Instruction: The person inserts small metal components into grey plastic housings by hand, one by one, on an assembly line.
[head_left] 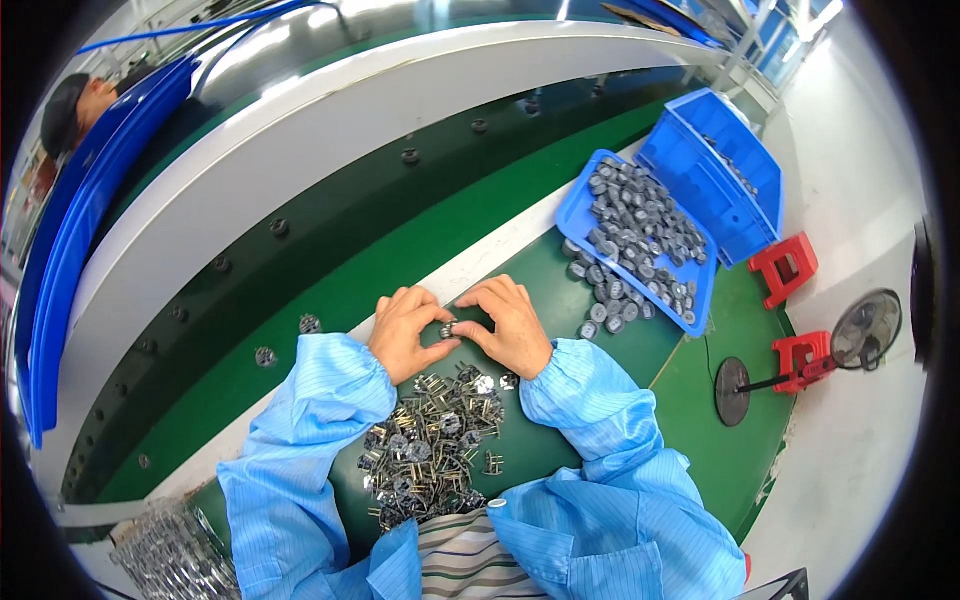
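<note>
Between the thumb and fingers of my left hand (408,335) and my right hand (508,328) is a small dark round part (448,329). Both hands pinch it, and the fingertips hide much of it. Just below them, a heap of small dark pieces with brass-coloured pins (425,445) covers the green tabletop (535,430) close to my body. One loose pinned piece (493,463) lies right of the heap. Beyond my right hand, a shallow blue tray (703,300) tilts towards the table, with grey round caps (640,215) in it and several spilled past its edge.
Along the left runs a green conveyor belt (400,235) carrying scattered small round parts, bordered by a white rail (480,262). A deeper blue bin (715,180) stands behind the tray. Red stools (785,268) and a black fan (866,330) are at right. Someone in a dark cap (65,115) is far left.
</note>
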